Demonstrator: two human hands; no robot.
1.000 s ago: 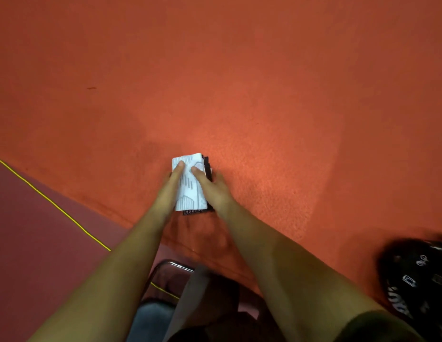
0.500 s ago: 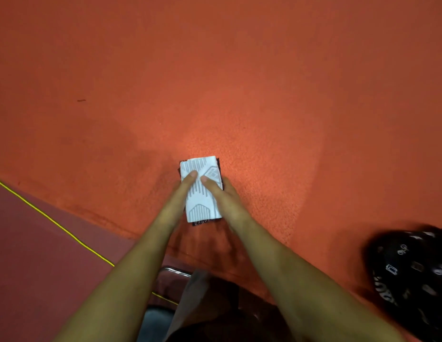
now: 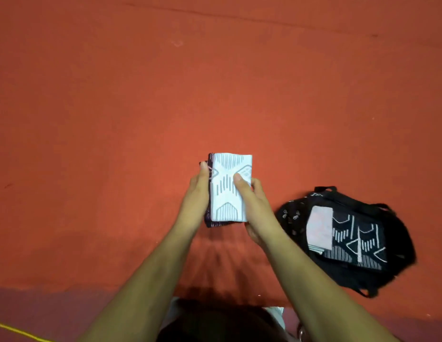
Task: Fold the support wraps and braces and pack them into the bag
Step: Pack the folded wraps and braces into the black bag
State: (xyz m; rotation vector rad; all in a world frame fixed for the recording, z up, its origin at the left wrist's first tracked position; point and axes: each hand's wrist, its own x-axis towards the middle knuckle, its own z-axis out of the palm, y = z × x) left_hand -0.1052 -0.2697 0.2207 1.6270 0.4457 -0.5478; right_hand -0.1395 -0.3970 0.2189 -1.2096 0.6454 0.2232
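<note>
A folded white support wrap [image 3: 227, 183] with grey line patterns lies stacked on a dark folded brace whose edge shows at the left and bottom. My left hand [image 3: 197, 196] grips the stack's left edge. My right hand [image 3: 252, 206] holds its right side, thumb on top of the white wrap. The stack is lifted just above the orange floor. To the right lies the open black bag [image 3: 387, 243], with a black patterned wrap [image 3: 358, 240] and a pale folded piece [image 3: 320, 227] inside.
Orange floor [image 3: 215, 82] stretches all around. A darker maroon strip with a yellow line [image 3: 17, 332] runs along the bottom left. My legs and clothing show at the bottom centre.
The view has swung right, bringing the open bag fully into sight. Both hands have gone from pressing on the stack's top to gripping its sides, and the stack has risen off the floor.
</note>
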